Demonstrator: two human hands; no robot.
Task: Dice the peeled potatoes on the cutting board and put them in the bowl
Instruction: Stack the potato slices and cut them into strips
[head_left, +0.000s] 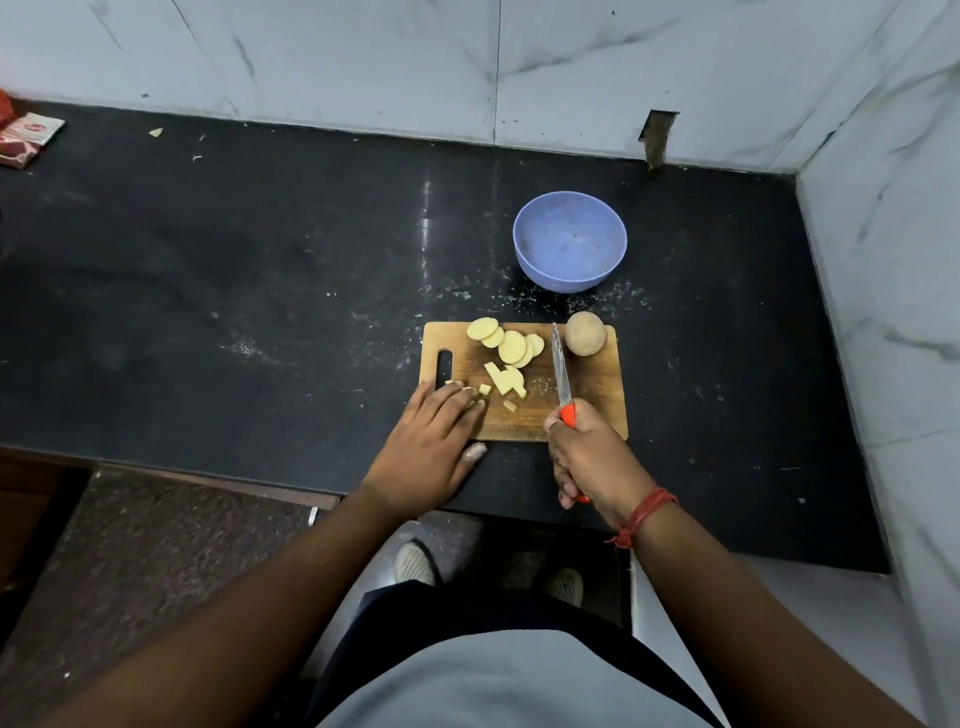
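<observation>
A wooden cutting board (592, 395) lies on the black counter. Round potato slices (506, 340) sit at its far side, and cut sticks and small dice (504, 382) lie in the middle. A whole potato (585, 333) rests on the board's far right corner. My left hand (434, 447) lies flat on the board's near left corner, fingers straight, touching a few small pieces. My right hand (592, 457) grips the orange handle of a knife (561, 371), whose blade points away over the board. The blue bowl (570, 240) stands empty beyond the board.
Marble walls close the counter at the back and right. A red and white packet (26, 137) lies at the far left. Potato scraps and smears dot the black counter (260, 291). My feet show on the floor below the counter edge.
</observation>
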